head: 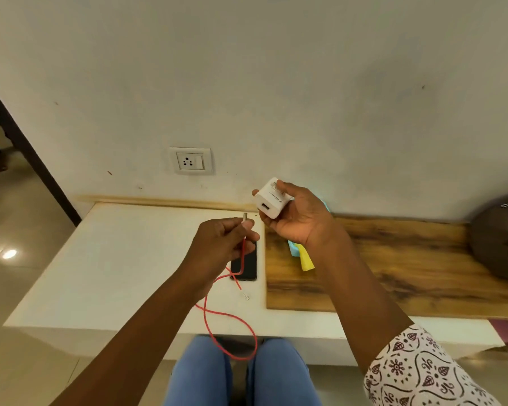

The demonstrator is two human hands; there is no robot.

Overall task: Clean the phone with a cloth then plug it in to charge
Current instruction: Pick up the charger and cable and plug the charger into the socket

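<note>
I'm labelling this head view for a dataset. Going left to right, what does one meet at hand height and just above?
Wall socket → left hand pinching the red cable's plug → white charger brick in the right hand → dark bag.

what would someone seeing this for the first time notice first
The eye goes to the two hands raised mid-frame: the right hand holds a white charger block with its port facing the left hand, which pinches the plug end of a red cable. The cable loops down over the white table's front edge, and a dark phone lies flat just below the left hand. On the wall above sits an empty socket.
</note>
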